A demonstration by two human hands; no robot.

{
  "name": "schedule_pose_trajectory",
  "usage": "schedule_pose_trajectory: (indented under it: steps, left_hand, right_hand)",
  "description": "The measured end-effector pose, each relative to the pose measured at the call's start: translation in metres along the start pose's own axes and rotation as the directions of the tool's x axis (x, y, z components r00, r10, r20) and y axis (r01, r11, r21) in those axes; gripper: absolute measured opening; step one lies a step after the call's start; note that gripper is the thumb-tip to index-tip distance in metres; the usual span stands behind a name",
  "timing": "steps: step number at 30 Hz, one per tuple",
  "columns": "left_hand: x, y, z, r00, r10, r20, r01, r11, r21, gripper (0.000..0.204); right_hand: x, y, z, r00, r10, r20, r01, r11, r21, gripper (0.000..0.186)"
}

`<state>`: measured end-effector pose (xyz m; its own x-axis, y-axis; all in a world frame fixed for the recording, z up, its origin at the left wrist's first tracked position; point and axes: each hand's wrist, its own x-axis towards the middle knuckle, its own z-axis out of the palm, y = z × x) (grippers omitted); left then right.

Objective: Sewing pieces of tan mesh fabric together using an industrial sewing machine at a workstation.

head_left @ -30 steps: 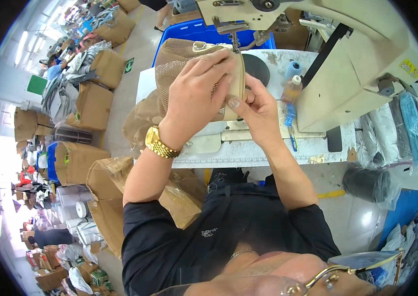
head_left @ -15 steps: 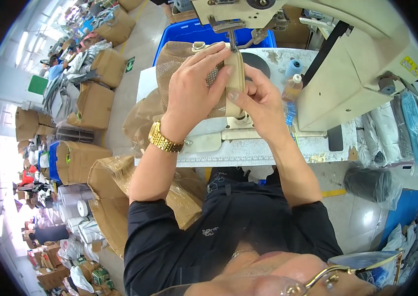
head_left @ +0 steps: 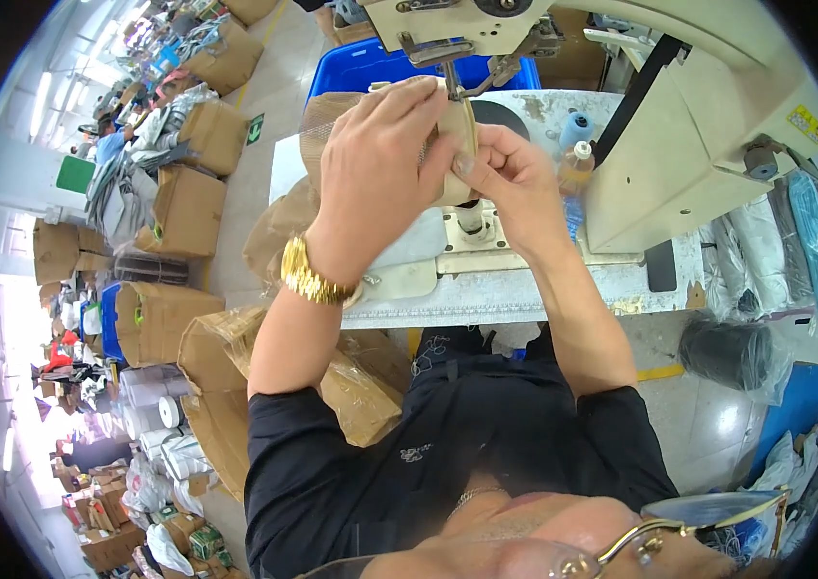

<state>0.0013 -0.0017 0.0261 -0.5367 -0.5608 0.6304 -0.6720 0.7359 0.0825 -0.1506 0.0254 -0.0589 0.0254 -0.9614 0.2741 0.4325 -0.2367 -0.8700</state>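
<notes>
A tan mesh bag (head_left: pixel 324 135) with a pale beige band (head_left: pixel 455 124) along its right edge sits under the needle area of a cream sewing machine (head_left: pixel 471 27). My left hand (head_left: pixel 382 164) lies over the bag, its fingers together near the needle bar and its thumb against the band, gripping the cloth. On the right of the band, my right hand (head_left: pixel 517 183) pinches the edge between thumb and bent fingers. The fingertips of my left hand partly cover the spot beneath the needle. Below the bag, the machine's post (head_left: pixel 470 220) shows.
A blue bin (head_left: pixel 351 64) stands behind the white worktable (head_left: pixel 486 311). Right of my hands are a blue thread cone (head_left: pixel 578 127) and a small bottle (head_left: pixel 576 169). Cardboard boxes (head_left: pixel 187 212) line the left side. Plastic-wrapped rolls (head_left: pixel 732 352) lie at the right.
The bag has turned and shifted up and left, and more of the post below it now shows. My left hand has moved slightly left with its fingers more bent; my right hand still pinches the edge.
</notes>
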Motion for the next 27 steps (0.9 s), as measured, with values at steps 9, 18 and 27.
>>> schedule_pose_trajectory:
  steps: [9,18,27]
  left_hand:
    - [-0.021,-0.004,-0.002,0.993,0.114,-0.041,-0.115,0.993,-0.012,0.033]
    - [-0.008,-0.009,-0.001,0.994,0.102,-0.026,-0.103,0.994,-0.04,0.031]
    - [0.009,-0.011,-0.012,0.988,0.064,0.139,-0.066,0.998,0.012,0.032]
  right_hand:
    - [-0.012,0.003,0.006,0.999,-0.021,0.034,0.017,0.994,0.112,0.026]
    - [0.005,0.006,0.001,0.998,-0.044,0.036,0.035,0.975,0.218,0.02]
    - [0.016,0.012,0.002,1.0,-0.009,-0.01,0.012,0.968,0.251,0.018]
